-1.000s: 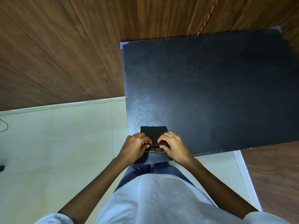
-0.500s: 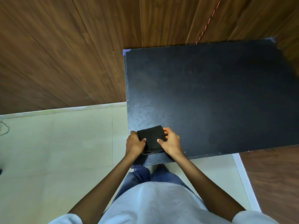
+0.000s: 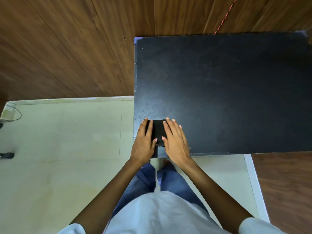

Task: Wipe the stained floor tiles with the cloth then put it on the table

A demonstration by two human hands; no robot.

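Observation:
A folded black cloth (image 3: pixel 158 130) lies flat on the black table (image 3: pixel 228 92), close to its near left corner. My left hand (image 3: pixel 144 141) rests palm down on the cloth's left side with fingers spread. My right hand (image 3: pixel 175 139) lies flat over its right side, fingers stretched forward. Only a strip of the cloth shows between the two hands. Neither hand grips it. Pale floor tiles (image 3: pixel 67 149) spread out to the left of the table.
A dark wooden wall (image 3: pixel 67 48) stands behind the table and floor. A thin red cord (image 3: pixel 224 19) runs down the wall to the table's far edge. Cables and small objects (image 3: pixel 8 115) sit at the left edge. A wooden panel (image 3: pixel 287 183) is at the right.
Both hands went from pinching and folding the cloth to lying flat on it with fingers extended. The cloth now lies folded smaller on the table.

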